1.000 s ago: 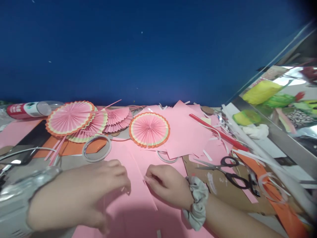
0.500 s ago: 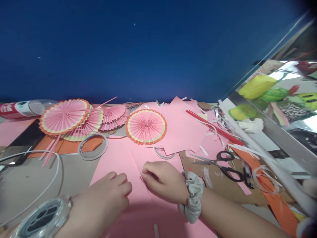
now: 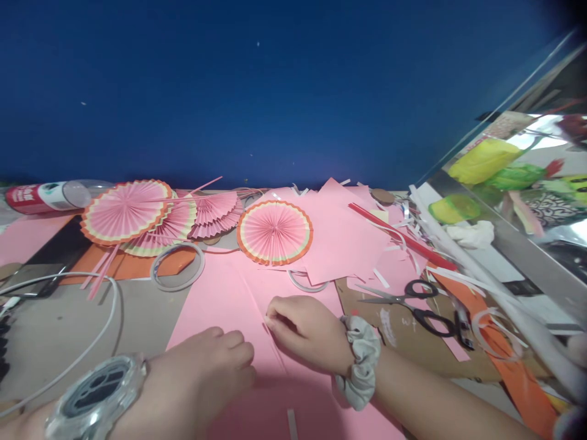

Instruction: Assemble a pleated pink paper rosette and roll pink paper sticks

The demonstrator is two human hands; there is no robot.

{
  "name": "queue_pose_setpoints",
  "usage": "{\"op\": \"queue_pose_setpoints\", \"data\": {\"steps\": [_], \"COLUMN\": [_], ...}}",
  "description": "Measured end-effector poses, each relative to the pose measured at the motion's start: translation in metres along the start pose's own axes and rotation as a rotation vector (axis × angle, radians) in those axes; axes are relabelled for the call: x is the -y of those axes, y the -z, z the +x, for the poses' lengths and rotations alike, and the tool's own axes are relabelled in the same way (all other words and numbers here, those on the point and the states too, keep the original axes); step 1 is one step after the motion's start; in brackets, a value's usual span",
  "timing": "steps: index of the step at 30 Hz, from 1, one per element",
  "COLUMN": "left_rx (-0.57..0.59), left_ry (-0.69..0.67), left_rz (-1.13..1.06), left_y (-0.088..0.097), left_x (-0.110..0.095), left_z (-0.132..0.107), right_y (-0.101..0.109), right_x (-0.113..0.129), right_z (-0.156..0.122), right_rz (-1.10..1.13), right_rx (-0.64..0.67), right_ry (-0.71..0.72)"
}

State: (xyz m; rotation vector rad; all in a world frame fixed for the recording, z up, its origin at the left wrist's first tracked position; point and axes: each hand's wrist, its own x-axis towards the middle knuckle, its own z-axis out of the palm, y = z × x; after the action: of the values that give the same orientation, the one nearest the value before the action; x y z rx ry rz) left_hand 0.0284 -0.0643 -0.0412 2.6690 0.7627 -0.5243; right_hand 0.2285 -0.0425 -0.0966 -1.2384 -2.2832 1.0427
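Note:
A large sheet of pink paper [image 3: 220,293] lies in front of me, with a crease or edge line running down its middle. My right hand [image 3: 305,333], a grey scrunchie [image 3: 362,360] on its wrist, is closed, thumb and forefinger pinching the paper at that line. Over the paper's left side rests my left hand [image 3: 215,366], its fingers curled and their tips hidden from view. A watch [image 3: 98,391] sits on the left wrist. Beyond the hands stands a round pleated paper rosette [image 3: 275,232] in pink with a cream and orange rim.
More pleated rosettes [image 3: 128,214] overlap at the left, near a tape roll [image 3: 178,267] and a bottle [image 3: 41,197]. A white cable [image 3: 114,305] curves across the left side. Scissors [image 3: 408,299], a cutter [image 3: 463,327], red strips [image 3: 398,235] and paper scraps crowd the right.
My left hand has shifted slightly right, towards the right hand. My right hand keeps its pinch at the line. The whole view has turned a little to the left.

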Motion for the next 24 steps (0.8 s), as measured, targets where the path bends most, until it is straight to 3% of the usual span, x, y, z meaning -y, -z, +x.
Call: {"op": "queue_pose_setpoints", "data": {"steps": [5, 8, 13, 17, 24], "left_rx": [-0.126, -0.090, -0.120, -0.010, -0.046], "left_ry": [0.063, 0.066, 0.046, 0.090, 0.066], "left_rz": [0.108, 0.116, 0.062, 0.079, 0.040], "left_y": [0.005, 0.001, -0.024, -0.040, -0.029], "left_x": [-0.008, -0.007, -0.004, -0.012, -0.027], "left_z": [0.003, 0.002, 0.005, 0.002, -0.009], "right_y": [0.000, 0.000, -0.001, 0.000, 0.001], "right_x": [0.000, -0.001, -0.001, -0.001, 0.000], "right_z": [0.000, 0.000, 0.000, 0.000, -0.001], "right_rz": [-0.013, -0.015, -0.019, -0.002, -0.001], "right_rx": [-0.005, -0.005, -0.002, 0.006, 0.018], "right_ry": [0.029, 0.032, 0.007, 0.012, 0.010]}}
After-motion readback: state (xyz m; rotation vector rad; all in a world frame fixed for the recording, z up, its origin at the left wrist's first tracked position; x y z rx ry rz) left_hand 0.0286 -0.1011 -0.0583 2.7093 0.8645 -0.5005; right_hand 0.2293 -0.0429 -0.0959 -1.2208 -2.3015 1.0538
